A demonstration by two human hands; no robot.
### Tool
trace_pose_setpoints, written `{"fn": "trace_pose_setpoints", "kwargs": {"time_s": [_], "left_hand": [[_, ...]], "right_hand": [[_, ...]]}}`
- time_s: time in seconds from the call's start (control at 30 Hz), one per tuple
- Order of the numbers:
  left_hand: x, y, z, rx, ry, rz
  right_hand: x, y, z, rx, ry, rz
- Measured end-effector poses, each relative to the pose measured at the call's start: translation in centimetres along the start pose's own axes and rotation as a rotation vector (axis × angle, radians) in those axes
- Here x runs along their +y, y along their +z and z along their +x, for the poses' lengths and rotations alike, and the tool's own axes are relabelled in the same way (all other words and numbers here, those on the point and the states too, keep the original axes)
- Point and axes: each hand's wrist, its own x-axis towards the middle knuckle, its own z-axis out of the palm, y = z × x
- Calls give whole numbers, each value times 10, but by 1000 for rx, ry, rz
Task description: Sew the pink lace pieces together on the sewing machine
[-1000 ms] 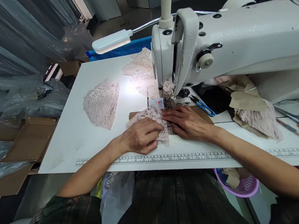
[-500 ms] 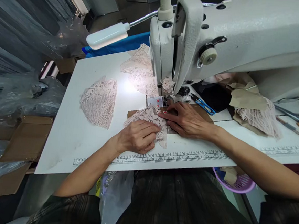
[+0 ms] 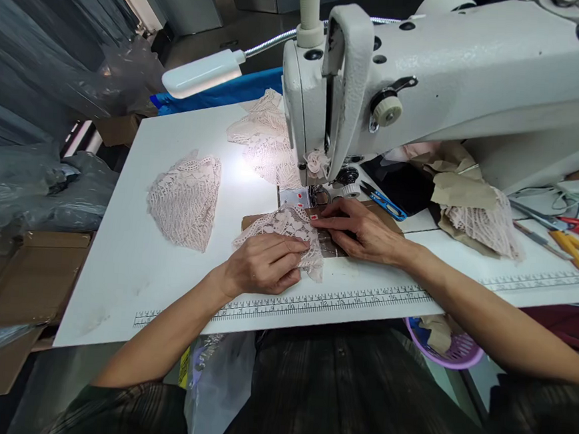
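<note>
A pale pink lace piece [image 3: 289, 222] lies just in front of the presser foot [image 3: 316, 194] of a white sewing machine [image 3: 445, 75]. My left hand [image 3: 268, 263] is closed, its thumb and fingers pinching the lace near its lower edge. From the right, my right hand [image 3: 363, 231] reaches in with fingers stretched and apart, a fingertip touching the lace's right edge. Beneath both lies a brown board [image 3: 253, 222], partly covered by the lace and hand. Small red marks show near the foot. The needle tip is too small to make out.
Another lace piece [image 3: 184, 199] lies on the white table [image 3: 116, 257], with more lace [image 3: 266, 135] behind. Blue thread snips [image 3: 383, 201], a brown-and-lace bundle [image 3: 480, 212] and orange-handled scissors [image 3: 577, 253] are at right. A lamp [image 3: 203, 74] hangs over the table; a purple basket [image 3: 459, 354] stands below.
The view has shifted slightly, bringing more of the scissors into sight. My right fingers have spread a little at the lace's edge; my left hand keeps its pinch.
</note>
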Motion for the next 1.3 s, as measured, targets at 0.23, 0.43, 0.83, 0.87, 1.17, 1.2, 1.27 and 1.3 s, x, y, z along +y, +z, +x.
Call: {"fn": "trace_pose_setpoints", "kwargs": {"time_s": [0.23,0.43,0.83,0.87,1.17,1.2,1.27,1.3], "left_hand": [[3,4,0,-63,15,-5],[2,6,-2,-72,-19,-32],[2,6,1,-51,35,-5],[2,6,1,-49,35,-5],[2,7,-1,-38,10,-8],[2,7,-1,-41,1,-15],[2,5,-1,-43,-17,-54],[1,4,0,-36,-32,-81]], "right_hand": [[2,3,-2,-38,-60,-111],[11,-12,-6,-29,-50,-224],[-3,-8,-6,4,43,-84],[-4,-7,-7,-3,43,-95],[-11,-7,-10,-138,-31,-203],[-11,-6,-10,-145,-28,-213],[-12,-6,-10,-153,-23,-211],[-12,-6,-10,-154,-22,-203]]}}
